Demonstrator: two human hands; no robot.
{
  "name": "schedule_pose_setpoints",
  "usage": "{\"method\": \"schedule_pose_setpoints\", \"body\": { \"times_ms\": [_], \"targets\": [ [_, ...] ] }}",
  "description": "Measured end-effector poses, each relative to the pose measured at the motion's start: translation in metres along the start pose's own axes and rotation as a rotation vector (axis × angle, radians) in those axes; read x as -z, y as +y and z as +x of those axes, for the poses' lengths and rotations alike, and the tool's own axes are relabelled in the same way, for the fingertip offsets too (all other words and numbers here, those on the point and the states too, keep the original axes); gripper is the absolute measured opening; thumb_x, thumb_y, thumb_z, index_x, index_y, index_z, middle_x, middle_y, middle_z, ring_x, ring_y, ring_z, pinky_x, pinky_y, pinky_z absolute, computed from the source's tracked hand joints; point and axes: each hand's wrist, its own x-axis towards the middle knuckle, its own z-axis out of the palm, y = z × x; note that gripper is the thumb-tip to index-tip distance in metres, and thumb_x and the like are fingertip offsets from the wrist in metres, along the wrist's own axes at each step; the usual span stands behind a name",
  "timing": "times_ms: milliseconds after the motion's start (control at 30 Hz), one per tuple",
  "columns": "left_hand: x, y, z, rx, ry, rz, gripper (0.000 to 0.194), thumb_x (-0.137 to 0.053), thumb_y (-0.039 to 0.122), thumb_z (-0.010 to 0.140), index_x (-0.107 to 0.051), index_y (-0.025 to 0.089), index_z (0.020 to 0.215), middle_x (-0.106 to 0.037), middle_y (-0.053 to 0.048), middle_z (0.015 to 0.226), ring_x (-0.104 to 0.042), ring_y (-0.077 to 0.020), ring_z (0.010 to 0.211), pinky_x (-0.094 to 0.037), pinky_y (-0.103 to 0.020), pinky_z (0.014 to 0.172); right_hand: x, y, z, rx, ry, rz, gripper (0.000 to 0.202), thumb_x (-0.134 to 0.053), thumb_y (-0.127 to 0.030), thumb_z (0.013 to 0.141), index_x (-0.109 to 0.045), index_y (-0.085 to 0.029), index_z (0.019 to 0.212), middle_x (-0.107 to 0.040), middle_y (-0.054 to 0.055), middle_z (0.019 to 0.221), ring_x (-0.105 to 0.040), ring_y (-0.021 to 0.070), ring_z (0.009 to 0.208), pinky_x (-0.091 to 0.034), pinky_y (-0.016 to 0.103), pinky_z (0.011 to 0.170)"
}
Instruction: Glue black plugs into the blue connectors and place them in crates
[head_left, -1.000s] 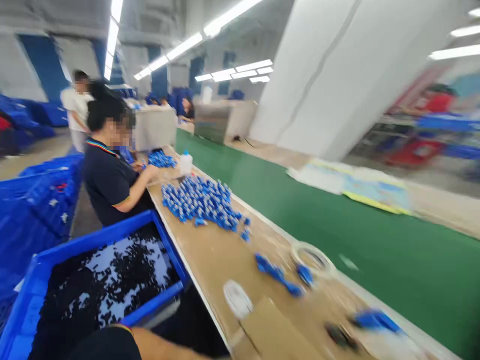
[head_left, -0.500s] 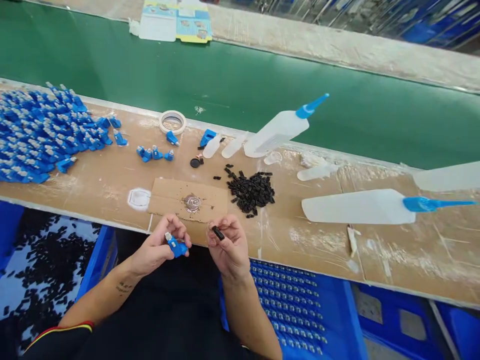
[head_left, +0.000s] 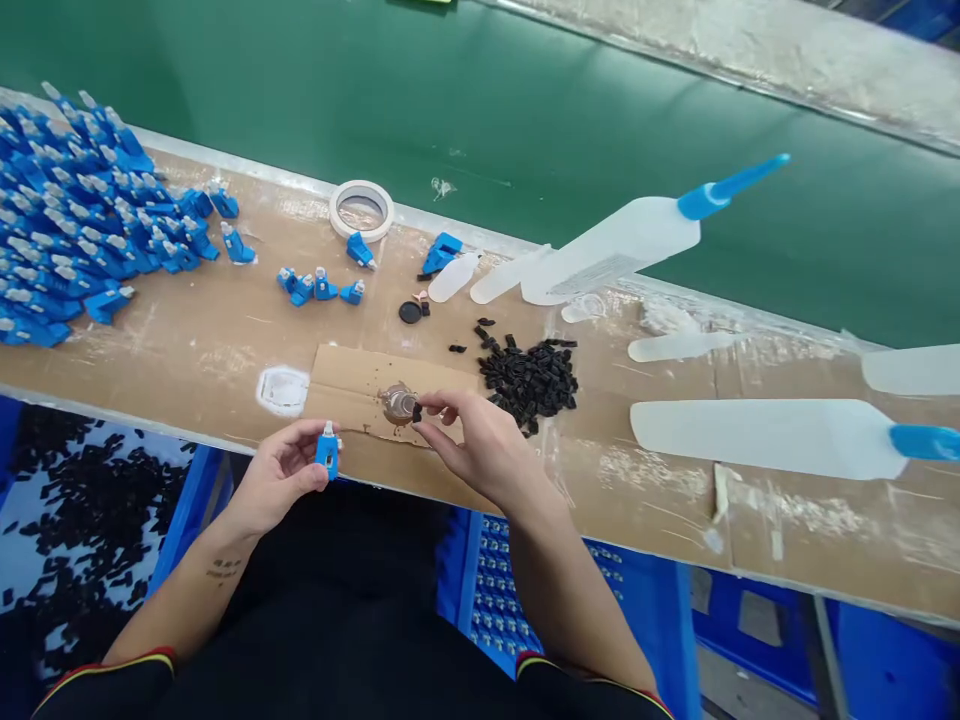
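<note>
Gripping blue part (head_left: 327, 453) in left hand (head_left: 283, 474); right hand (head_left: 478, 440) pinches small black piece (head_left: 417, 412) over cardboard (head_left: 352, 385).

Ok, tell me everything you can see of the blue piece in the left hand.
The small blue piece looks like plastic, with a pale tip on top, a pale stub at one side and a dark opening in its face. The left hand holds it roughly upright in its fingers, by the near edge of the table.
</note>
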Motion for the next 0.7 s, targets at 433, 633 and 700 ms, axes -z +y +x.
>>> {"method": "schedule_pose_setpoints", "body": {
  "times_ms": [433,633,700],
  "targets": [
    [0.004,0.0,-0.001,-0.027,0.039,-0.062,0.059,-0.084,0.039,0.076,-0.065,0.028,0.131,-0.068,-0.006,0.095,-0.061,-0.0105,0.067,-0.048,-0.018,0.053,0.008,-0.006,0.023,0.063,-0.225,-0.19,0.014,-0.052,-0.025,0.098,-0.056,-0.017,0.109,-0.069,0.011,0.089,-0.068,0.0243,0.076,-0.051,0.033,0.062],
    [-0.004,0.0,0.003,-0.04,0.08,-0.071,0.045,-0.078,0.033,0.084,-0.067,0.03,0.128,-0.066,-0.004,0.096,-0.062,-0.0102,0.072,-0.055,-0.023,0.065,0.02,-0.008,0.008,-0.177,0.073,0.282,0.033,-0.076,-0.024,0.084,-0.058,-0.024,0.111,-0.074,0.005,0.097,-0.068,0.0165,0.074,-0.057,0.03,0.067],
    [-0.011,0.003,0.007,-0.01,0.05,-0.078,0.039,-0.077,0.033,0.085,-0.071,0.028,0.124,-0.067,-0.003,0.091,-0.064,-0.0106,0.073,-0.056,-0.023,0.069,0.018,-0.011,0.0,-0.292,0.232,0.552,0.036,-0.082,-0.021,0.079,-0.061,-0.025,0.108,-0.075,0.004,0.097,-0.069,0.0151,0.073,-0.058,0.028,0.065]
  ]
}}
